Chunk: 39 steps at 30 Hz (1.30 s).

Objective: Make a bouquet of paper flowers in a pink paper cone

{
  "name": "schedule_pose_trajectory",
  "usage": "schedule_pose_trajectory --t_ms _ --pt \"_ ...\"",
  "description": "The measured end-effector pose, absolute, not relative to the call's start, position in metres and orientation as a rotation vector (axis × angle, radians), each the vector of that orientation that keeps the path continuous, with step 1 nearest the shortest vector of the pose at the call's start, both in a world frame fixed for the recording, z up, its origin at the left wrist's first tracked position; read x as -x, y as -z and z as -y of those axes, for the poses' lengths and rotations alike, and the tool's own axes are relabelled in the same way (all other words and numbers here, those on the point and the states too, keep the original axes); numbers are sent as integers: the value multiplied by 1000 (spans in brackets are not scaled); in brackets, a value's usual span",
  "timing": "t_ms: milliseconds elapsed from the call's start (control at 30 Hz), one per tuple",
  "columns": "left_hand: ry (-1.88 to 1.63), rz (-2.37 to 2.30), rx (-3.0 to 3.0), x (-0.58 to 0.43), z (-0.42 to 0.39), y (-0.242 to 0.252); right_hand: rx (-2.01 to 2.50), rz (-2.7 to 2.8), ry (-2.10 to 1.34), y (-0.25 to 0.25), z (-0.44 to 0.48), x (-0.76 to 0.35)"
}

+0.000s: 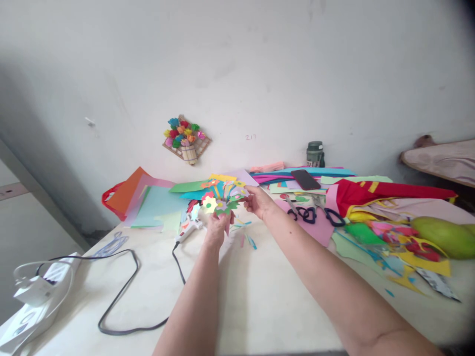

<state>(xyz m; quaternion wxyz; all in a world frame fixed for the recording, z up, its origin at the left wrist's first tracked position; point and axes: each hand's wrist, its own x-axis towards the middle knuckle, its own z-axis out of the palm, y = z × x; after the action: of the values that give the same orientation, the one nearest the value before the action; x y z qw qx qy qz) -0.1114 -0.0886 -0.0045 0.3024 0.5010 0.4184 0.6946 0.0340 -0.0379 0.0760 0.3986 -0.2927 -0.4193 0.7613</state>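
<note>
A bouquet of cut-paper flowers (pixel 210 204) in yellow, orange, pink and green is held up above the middle of the table. My left hand (pixel 219 225) is closed around its lower end, where a bit of pink paper sticks out below the fingers. At the bouquet's right side, my right hand (pixel 256 201) has its fingertips pinched at the green leaf paper (pixel 233 203); what exactly lies between them is too small to make out. A white glue gun (pixel 188 229) lies on the table just left of my left hand.
Coloured paper sheets (pixel 148 205) lie at the back left. Scissors (pixel 306 214), a phone (pixel 305 179), a green bottle (pixel 314 154), red cloth (pixel 389 194), paper scraps and a green fruit (pixel 441 237) are to the right. A black cord (pixel 122 291) runs to a power strip (pixel 40 301).
</note>
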Motion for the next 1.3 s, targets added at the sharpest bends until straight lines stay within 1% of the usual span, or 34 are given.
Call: schedule_pose_trajectory --t_ms 167,367,600,667,700,800,867,933,1033,1100,1167,1233,1300 --pt "-1834 -1040 -1328 114 88 6 798 990 -1851 -77 34 -41" --pt "-1859 -1136 -1247 111 92 1 821 1054 -1804 -71 27 -40" --pt "-1885 -1176 -1175 107 97 -4 760 1355 -1519 -58 28 -30" --pt "-1901 -1177 -1156 108 96 -3 717 1467 -1328 -54 28 -26" --pt "-1901 -1178 -1154 108 96 -3 705 1536 -1175 -51 29 -25" --pt "-1855 -1179 -1135 109 95 -2 694 1712 -582 -43 30 -23" --pt "-1817 -1121 -1114 109 95 -3 672 1756 -249 -37 31 -24" --pt "-1785 -1007 -1093 108 97 -5 615 1774 -19 -32 32 -25" --pt "-1713 -847 -1063 108 100 -6 532 1791 184 -29 35 -26" --pt "-1683 -785 -1054 109 102 -6 510 1784 205 -31 38 -26" --pt "-1660 -742 -1053 111 102 -4 522 1759 96 -34 42 -24" --pt "-1638 -707 -1053 113 102 -2 548 1722 -154 -38 46 -21" --pt "-1616 -673 -1057 115 101 0 532 1667 -492 -41 48 -17"
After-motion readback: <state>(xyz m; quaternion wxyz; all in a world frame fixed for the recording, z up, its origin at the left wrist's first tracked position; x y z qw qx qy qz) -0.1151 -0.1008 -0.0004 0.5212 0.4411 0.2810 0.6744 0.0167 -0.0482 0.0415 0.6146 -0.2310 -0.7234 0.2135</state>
